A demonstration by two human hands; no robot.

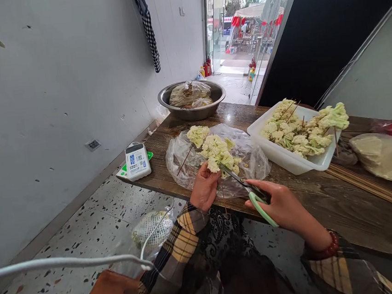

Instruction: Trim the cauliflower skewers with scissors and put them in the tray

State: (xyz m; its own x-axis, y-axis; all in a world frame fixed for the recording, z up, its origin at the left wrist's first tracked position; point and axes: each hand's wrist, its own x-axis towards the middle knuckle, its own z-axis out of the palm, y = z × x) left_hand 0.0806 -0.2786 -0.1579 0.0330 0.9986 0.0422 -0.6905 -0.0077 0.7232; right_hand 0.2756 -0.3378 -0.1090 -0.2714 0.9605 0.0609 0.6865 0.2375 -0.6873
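Observation:
My left hand [205, 187] is closed on a piece of cauliflower [216, 150] above a clear plastic bag [178, 160] spread on the table. In my right hand [280, 202] is a pair of scissors [256, 199] with pale green handles. Their blades reach into the underside of the cauliflower, and the tips are hidden among the florets. Just beyond my left hand, another floret [198, 135] lies on the bag, close to a thin wooden skewer [185, 161].
At the right, a white plastic tub [289, 159] holds cauliflower on skewers. Long bamboo skewers [376, 187] lie beside a bagged pale food [387, 156]. A metal basin [192, 112] with bags stands at the back. A white device [138, 162] sits at the table's left corner; a white cable [71, 260] crosses the lower left.

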